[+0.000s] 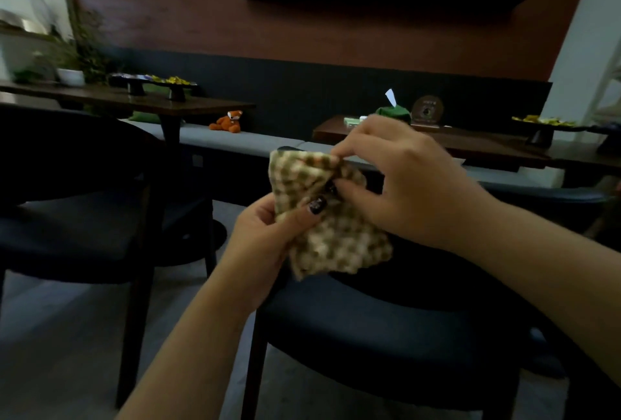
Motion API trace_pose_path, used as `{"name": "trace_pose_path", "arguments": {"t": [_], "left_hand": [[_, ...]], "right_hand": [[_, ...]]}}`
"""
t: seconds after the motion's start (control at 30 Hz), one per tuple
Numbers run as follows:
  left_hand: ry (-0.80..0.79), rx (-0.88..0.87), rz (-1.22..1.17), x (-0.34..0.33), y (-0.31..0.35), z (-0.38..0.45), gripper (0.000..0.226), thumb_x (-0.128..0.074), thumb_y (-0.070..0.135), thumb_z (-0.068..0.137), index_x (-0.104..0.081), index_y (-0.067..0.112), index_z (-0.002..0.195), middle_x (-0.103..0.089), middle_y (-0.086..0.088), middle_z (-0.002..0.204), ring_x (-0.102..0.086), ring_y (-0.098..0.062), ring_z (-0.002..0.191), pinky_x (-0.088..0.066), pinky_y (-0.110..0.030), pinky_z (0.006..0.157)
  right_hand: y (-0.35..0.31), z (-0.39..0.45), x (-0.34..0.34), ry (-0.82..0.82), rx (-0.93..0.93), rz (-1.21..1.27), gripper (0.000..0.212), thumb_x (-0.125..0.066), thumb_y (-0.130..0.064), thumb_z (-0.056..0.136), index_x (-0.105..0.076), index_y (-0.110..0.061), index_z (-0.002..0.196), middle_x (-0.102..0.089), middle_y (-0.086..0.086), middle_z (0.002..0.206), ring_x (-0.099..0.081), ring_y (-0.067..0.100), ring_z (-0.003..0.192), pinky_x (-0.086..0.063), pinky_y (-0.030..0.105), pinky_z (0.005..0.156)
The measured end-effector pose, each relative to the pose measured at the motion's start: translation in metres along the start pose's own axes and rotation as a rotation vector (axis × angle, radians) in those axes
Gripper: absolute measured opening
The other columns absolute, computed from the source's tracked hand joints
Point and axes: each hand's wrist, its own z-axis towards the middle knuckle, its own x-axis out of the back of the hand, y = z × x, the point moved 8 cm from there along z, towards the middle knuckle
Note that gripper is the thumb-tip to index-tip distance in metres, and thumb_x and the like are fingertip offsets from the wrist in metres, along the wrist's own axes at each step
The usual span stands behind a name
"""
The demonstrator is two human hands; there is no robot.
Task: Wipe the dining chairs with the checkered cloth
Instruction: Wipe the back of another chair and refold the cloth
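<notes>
The checkered cloth (331, 234), green and cream, is bunched in mid-air between both hands. My left hand (268, 238) grips its lower left part, thumb lying across the fabric. My right hand (403, 181) pinches the cloth's upper right fold with fingertips. Directly below the hands stands a dark dining chair (386, 329) with a padded seat and curved back. A second dark dining chair (74, 218) stands at the left.
A wooden table (208, 105) with a plant pot and snack trays is behind the left chair. Another table (487, 147) with a green tissue holder sits at the right. A grey bench (255, 140) with a fox toy runs along the wall.
</notes>
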Motion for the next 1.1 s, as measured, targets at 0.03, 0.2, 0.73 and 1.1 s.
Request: {"name": "trace_pose_path", "arguments": {"t": [0.03,0.2,0.73,1.1], "left_hand": [[0.053,0.060,-0.039,0.007,-0.005,0.001,0.041,-0.082,0.028,0.067,-0.074,0.013,0.104,-0.071,-0.014,0.111,-0.069,-0.027,0.101,-0.058,-0.033,0.076],[0.450,0.311,-0.220,0.052,-0.040,0.000,0.065,-0.079,0.035,0.063,-0.065,0.004,0.118,-0.072,-0.017,0.106,-0.071,-0.032,0.096,-0.059,-0.044,0.077],[0.820,0.394,0.247,0.146,-0.063,0.087,0.064,-0.060,0.075,0.074,-0.059,0.015,0.093,-0.069,-0.007,0.090,-0.067,-0.023,0.080,-0.055,-0.035,0.063],[0.708,0.417,0.472,0.149,-0.029,0.124,0.068,-0.072,0.050,0.078,-0.052,0.009,0.128,-0.065,-0.013,0.112,-0.065,-0.028,0.094,-0.054,-0.045,0.084]], "right_hand": [[0.004,0.003,0.001,-0.022,0.043,-0.132,0.038,-0.049,-0.043,0.086,-0.064,-0.018,0.111,-0.059,-0.001,0.106,-0.057,0.014,0.094,-0.051,0.033,0.080],[0.058,0.012,-0.036,-0.610,-0.290,0.096,0.039,-0.061,-0.052,0.081,-0.060,-0.031,0.113,-0.063,-0.011,0.102,-0.060,0.002,0.084,-0.052,0.021,0.074],[0.072,0.022,-0.065,-0.747,-0.476,0.294,0.035,-0.069,-0.050,0.077,-0.069,-0.023,0.099,-0.068,0.000,0.095,-0.064,0.015,0.087,-0.053,0.033,0.082],[0.077,0.022,-0.065,-0.717,-0.511,0.345,0.033,-0.070,-0.049,0.077,-0.072,-0.022,0.097,-0.067,-0.002,0.093,-0.064,0.013,0.084,-0.052,0.027,0.073]]}}
